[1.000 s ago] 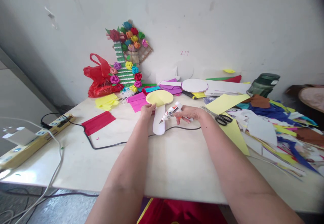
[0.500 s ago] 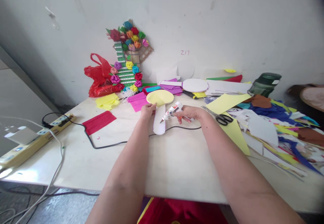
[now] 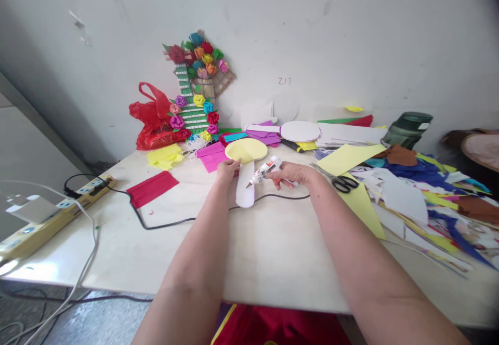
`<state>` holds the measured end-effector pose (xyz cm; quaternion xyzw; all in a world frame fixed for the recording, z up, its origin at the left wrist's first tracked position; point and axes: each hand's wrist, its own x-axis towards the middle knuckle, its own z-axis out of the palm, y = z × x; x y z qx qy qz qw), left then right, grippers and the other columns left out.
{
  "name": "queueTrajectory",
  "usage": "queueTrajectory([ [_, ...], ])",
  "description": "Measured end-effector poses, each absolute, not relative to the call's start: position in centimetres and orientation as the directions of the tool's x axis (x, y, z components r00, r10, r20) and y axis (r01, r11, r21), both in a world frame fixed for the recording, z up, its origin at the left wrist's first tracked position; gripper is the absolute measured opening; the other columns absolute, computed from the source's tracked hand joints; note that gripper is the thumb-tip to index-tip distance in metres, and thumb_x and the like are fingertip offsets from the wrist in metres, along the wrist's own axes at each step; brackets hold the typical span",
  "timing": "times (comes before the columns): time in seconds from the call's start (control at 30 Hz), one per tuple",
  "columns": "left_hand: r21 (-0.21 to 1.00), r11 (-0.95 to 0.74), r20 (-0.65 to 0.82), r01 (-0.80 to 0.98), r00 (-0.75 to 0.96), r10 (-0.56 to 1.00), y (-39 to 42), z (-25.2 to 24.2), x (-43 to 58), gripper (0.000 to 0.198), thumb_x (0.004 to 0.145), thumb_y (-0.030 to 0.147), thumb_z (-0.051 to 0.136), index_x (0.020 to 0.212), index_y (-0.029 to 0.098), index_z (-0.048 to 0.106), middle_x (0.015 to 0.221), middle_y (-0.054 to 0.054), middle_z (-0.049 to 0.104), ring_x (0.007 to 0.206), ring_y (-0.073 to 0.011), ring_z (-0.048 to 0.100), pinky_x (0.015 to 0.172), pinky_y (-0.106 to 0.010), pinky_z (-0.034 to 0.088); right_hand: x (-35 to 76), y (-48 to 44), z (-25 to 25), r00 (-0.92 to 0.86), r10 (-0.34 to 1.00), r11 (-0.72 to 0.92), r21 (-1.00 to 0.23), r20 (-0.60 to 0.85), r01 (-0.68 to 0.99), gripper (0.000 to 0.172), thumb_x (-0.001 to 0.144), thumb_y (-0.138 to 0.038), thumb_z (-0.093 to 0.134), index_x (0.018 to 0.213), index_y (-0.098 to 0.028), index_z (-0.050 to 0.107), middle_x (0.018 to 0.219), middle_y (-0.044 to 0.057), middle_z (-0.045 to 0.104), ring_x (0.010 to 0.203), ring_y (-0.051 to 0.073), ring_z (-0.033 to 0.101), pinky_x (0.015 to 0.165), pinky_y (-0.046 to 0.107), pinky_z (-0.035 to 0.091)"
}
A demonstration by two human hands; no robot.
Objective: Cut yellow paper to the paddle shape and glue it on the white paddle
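A paddle-shaped paper cutout (image 3: pixel 245 195) lies on the table, with a white handle strip and a yellow oval top (image 3: pixel 253 148). My left hand (image 3: pixel 229 169) grips its left edge where the yellow oval meets the strip, fingers closed. In my right hand (image 3: pixel 287 173) is a white hot glue gun (image 3: pixel 267 169), its fingers wrapped round the grip. The gun's dark nozzle points down and left, at or just above the white strip; whether it touches, I cannot tell. The gun's black cord runs left under the cutout.
Black-handled scissors (image 3: pixel 344 184) and yellow paper sheets (image 3: pixel 364 207) lie right of my right hand, beside a heap of paper scraps (image 3: pixel 405 194). A power strip (image 3: pixel 58 215) is at the left edge. Paper flower crafts (image 3: pixel 195 111) lean on the wall; a green bottle (image 3: pixel 407 129) lies tilted behind.
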<state>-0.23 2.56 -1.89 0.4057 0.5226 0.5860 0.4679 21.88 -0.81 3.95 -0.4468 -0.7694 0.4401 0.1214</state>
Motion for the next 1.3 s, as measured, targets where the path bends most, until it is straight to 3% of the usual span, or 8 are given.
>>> queueTrajectory([
  [0.3,0.989,-0.045,0.02,-0.143,-0.173,0.985,2.4,-2.0,-0.6,0.036,0.05,0.041,0.077,0.064,0.014,0.058,0.059,-0.002,0.058,0.052,-0.0116,0.056,0.055,-0.024,0.046,22.3,-0.8,4.0,-0.606,0.782,0.226,-0.838,-0.148,0.496,0.047,0.069,-0.06,0.053,0.06,-0.014,0.056,0.056,0.002,0.061,0.032,0.004,0.035,0.038,0.022,0.026],
  [0.43,0.986,-0.057,0.034,-0.154,-0.148,0.988,2.0,-1.7,-0.6,0.036,0.048,0.041,0.077,0.061,0.014,0.058,0.056,0.0,0.056,0.05,-0.0107,0.054,0.054,-0.024,0.046,22.9,-0.9,3.8,-0.589,0.804,0.216,-0.886,-0.077,0.411,0.047,0.071,-0.059,0.051,0.057,-0.014,0.055,0.048,-0.001,0.057,0.032,0.004,0.036,0.044,0.022,0.032],
  [0.53,0.987,-0.06,0.041,-0.149,-0.131,0.991,1.8,-1.7,-0.6,0.035,0.048,0.04,0.078,0.062,0.014,0.059,0.057,0.0,0.057,0.051,-0.0108,0.054,0.057,-0.025,0.046,23.3,-0.8,3.2,-0.573,0.819,0.201,-0.932,-0.009,0.301,0.048,0.07,-0.06,0.051,0.056,-0.014,0.054,0.045,-0.001,0.055,0.032,0.005,0.037,0.048,0.023,0.037],
  [0.67,0.986,-0.055,0.042,-0.156,-0.085,0.996,2.0,-1.9,-1.0,0.034,0.048,0.036,0.078,0.068,0.013,0.062,0.065,-0.003,0.061,0.059,-0.0131,0.058,0.063,-0.027,0.048,23.5,-0.2,2.3,-0.513,0.856,0.132,-0.985,0.059,0.107,0.049,0.063,-0.064,0.055,0.064,-0.015,0.054,0.052,0.001,0.059,0.03,0.006,0.037,0.04,0.023,0.033],
  [0.87,0.985,-0.063,0.059,-0.161,-0.028,0.998,2.5,-2.6,-1.6,0.025,0.05,0.024,0.075,0.069,0.012,0.063,0.069,-0.005,0.063,0.063,-0.0131,0.059,0.066,-0.026,0.048,23.4,1.0,0.5,-0.391,0.906,0.105,-0.982,0.16,-0.158,0.049,0.064,-0.064,0.056,0.068,-0.016,0.054,0.054,0.0,0.059,0.029,0.005,0.036,0.037,0.022,0.035],
  [1.07,0.99,-0.032,0.028,-0.137,-0.032,0.999,2.7,-2.8,-2.0,0.028,0.054,0.014,0.07,0.082,0.012,0.067,0.077,-0.007,0.066,0.068,-0.0144,0.062,0.07,-0.027,0.049,22.9,1.5,-0.6,-0.287,0.951,0.084,-0.99,0.115,-0.117,0.051,0.066,-0.066,0.052,0.07,-0.016,0.054,0.055,0.001,0.059,0.031,0.005,0.037,0.037,0.021,0.037],
  [1.3,0.992,-0.002,-0.004,-0.126,-0.046,0.999,2.5,-2.6,-2.0,0.021,0.056,0.011,0.068,0.077,0.013,0.064,0.073,-0.007,0.065,0.065,-0.0147,0.062,0.067,-0.027,0.049,22.8,1.6,-0.8,-0.272,0.953,0.076,-0.976,0.132,-0.206,0.047,0.067,-0.06,0.058,0.068,-0.013,0.057,0.053,0.001,0.06,0.03,0.005,0.039,0.034,0.02,0.035],
])
